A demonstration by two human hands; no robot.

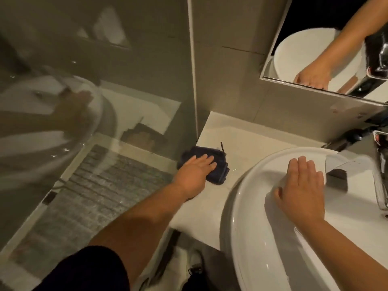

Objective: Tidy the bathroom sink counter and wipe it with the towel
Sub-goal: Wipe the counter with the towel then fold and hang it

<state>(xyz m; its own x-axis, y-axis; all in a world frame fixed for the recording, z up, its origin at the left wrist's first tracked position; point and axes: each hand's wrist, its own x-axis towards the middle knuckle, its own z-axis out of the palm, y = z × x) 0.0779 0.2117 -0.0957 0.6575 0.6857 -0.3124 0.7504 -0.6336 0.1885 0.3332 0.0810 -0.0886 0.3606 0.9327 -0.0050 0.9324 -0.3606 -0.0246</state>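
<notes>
A dark blue folded towel [220,172] lies on the pale counter [237,141] left of the white basin [247,217]. My left hand [196,172] presses flat on the towel, fingers together and stretched over it. My right hand [302,187] rests palm down inside the basin near its far rim, fingers spread, holding nothing.
A glass shower screen [94,122] stands along the counter's left edge. A chrome tap [380,177] sits at the right behind the basin. A mirror [327,45] hangs on the tiled wall above. Below the counter's front edge, floor and a shoe [194,267] show.
</notes>
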